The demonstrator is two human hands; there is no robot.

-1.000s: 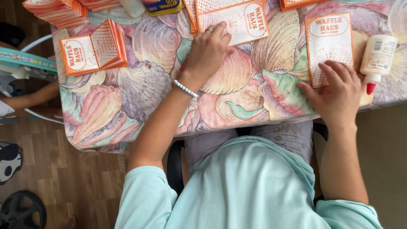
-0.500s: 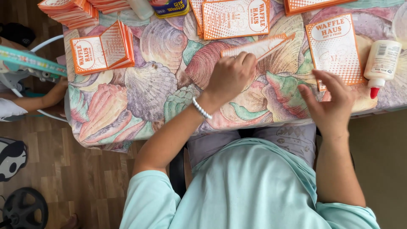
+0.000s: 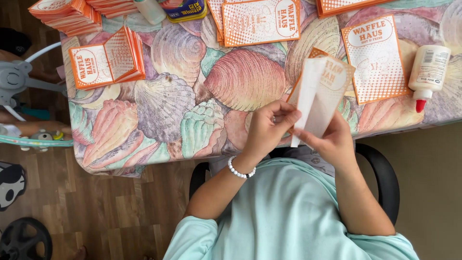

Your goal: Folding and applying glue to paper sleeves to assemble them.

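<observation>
Both hands pinch the folded bag [image 3: 317, 96] at its lower end, above the desk [image 3: 192, 110] edge; left hand [image 3: 269, 130], right hand [image 3: 327, 139]. Its long axis runs up and away from the grip.

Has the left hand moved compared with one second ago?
Yes. The left hand has left the shell-patterned tablecloth and come back toward the body, where it holds the paper sleeve.

Plenty of open room mid-bench [image 3: 192, 96] over the shell-print cloth. The left is blocked by a propped stack of orange cartons [image 3: 108, 60], the far edge by a flat printed sheet [image 3: 260, 21], the right by another sheet [image 3: 378, 58] and a glue bottle [image 3: 427, 72].
</observation>
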